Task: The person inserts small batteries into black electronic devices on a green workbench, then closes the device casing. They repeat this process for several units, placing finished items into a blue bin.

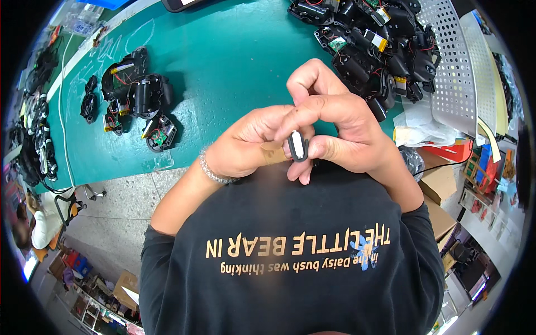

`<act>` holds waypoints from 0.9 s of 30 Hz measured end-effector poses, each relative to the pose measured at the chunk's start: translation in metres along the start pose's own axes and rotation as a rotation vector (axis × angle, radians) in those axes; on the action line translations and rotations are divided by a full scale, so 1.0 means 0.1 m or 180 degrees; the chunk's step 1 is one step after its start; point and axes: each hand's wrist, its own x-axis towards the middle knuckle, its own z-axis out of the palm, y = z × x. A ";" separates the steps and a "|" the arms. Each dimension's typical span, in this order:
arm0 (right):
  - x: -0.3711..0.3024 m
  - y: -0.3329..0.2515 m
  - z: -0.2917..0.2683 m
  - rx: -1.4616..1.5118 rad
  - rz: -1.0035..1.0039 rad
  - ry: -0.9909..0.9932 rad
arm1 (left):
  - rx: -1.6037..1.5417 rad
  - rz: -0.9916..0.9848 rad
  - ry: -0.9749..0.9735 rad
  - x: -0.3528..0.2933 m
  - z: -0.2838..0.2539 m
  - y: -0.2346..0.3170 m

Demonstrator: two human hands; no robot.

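Close to my chest, both hands are closed on a small oval black part with a white strip along its middle [297, 145]. My left hand [244, 137] has it from the left, a tan bandage [273, 154] round a digit. From the other side, my right hand [353, 127] pinches it between thumb and bent fingers. Its underside and some of my fingertips are hidden. Left of my hands on the table lie several black plastic housings [151, 96] with coloured wires, silver battery packs and a green circuit board [159, 137].
A heap of similar black housings [357, 61] lies at the far right against a perforated metal tray [455, 72]. Black cables [88, 100] lie on the green table [223, 50] at left. Cardboard boxes [438, 181] stand below its right end. A seated person [43, 226] is at far left.
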 end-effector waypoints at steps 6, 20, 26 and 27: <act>-0.01 -0.01 0.02 0.1073 0.0349 -0.0038 | 0.0122 -0.0161 0.0091 0.00 0.02 0.01; -0.04 0.02 -0.01 -0.1282 0.0619 0.1120 | 0.3098 -0.0294 0.1338 0.03 0.19 0.14; -0.16 0.05 -0.05 0.0307 0.0672 0.1252 | 0.4832 -0.0603 0.0505 0.03 0.24 0.24; -0.18 0.06 -0.04 0.0323 0.0612 0.1234 | 0.4813 -0.0846 0.0561 0.04 0.26 0.24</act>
